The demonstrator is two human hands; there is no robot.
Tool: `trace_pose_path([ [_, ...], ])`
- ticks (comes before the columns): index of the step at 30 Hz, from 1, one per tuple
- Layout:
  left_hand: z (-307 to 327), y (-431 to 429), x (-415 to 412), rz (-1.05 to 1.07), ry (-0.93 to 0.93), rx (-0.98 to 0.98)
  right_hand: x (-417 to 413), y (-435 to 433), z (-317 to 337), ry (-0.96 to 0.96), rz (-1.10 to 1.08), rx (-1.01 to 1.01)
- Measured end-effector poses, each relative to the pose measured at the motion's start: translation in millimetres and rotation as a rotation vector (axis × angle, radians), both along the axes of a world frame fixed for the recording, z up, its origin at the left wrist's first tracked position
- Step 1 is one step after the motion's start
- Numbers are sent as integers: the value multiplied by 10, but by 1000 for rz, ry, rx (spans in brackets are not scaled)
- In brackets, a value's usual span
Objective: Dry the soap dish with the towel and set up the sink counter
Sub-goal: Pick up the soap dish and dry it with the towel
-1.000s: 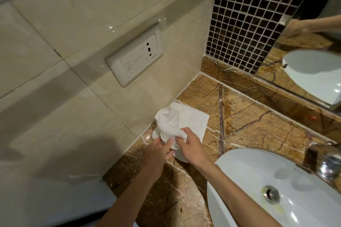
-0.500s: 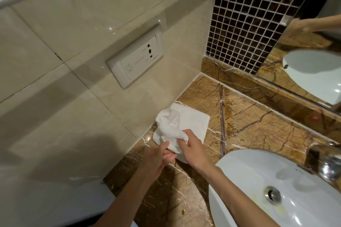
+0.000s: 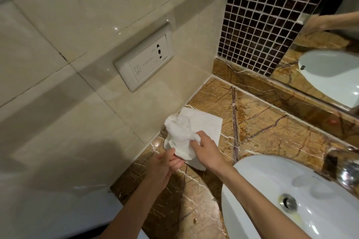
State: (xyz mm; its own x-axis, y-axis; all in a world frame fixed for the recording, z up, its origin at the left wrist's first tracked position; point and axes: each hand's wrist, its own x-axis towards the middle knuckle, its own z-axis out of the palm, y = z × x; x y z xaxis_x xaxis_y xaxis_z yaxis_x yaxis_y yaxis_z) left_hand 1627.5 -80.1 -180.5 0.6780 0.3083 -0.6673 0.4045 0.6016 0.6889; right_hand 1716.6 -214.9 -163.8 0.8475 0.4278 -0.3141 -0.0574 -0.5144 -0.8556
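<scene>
Drying, I judge: my right hand (image 3: 206,151) pinches the towel (image 3: 180,134), left hand (image 3: 163,165) grips it below; dish hidden. Next: steady set-down on the counter (image 3: 272,132).

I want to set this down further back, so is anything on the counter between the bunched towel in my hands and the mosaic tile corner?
Only the folded white cloth, lying flat on the counter under the bunched towel, against the side wall. Past it, nothing visible stands before the corner.
</scene>
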Motion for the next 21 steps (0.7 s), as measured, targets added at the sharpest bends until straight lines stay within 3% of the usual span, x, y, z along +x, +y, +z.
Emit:
trace_pose_path([
  [4,38,-20,85,33,76,63,-6,21,-45,21,-5,19],
  [11,62,59,140,-85,95,112,67,-67,-22,162,-64,186],
  [16,-18,174,176,-67,124,46,118,-152,-40,94,-31,96],
  [21,14,117,206,-75,164,127,-4,-22,-100,37,58,11],
])
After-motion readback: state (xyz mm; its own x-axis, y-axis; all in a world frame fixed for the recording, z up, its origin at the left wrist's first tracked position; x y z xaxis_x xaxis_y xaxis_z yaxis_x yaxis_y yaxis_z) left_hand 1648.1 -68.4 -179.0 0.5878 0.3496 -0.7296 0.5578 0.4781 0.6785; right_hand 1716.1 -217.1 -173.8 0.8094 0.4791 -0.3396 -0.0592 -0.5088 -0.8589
